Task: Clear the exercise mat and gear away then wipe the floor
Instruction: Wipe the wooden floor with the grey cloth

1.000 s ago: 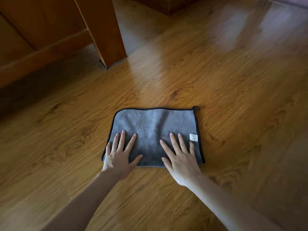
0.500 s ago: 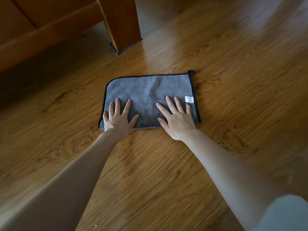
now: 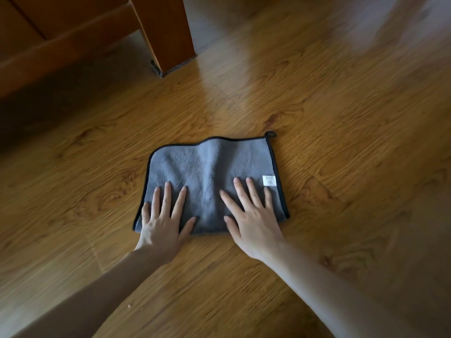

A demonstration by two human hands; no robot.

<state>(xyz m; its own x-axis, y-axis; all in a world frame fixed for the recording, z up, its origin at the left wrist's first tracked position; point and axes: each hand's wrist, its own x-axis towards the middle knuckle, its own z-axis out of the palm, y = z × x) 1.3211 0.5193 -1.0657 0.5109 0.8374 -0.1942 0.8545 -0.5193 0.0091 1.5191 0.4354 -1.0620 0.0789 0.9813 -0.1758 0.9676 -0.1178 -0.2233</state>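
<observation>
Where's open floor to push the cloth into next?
Bare wooden floor lies right of the grey cloth and ahead of it toward the furniture leg. It is tighter at upper left, under the furniture. Left hand and right hand press the cloth flat.

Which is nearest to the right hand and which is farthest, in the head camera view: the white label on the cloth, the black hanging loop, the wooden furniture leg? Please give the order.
From the right hand, flat on the grey cloth:
1. White label, just beyond the fingertips, near the cloth's right edge.
2. Black hanging loop, at the cloth's far right corner.
3. Wooden furniture leg, far ahead, to the left.
</observation>
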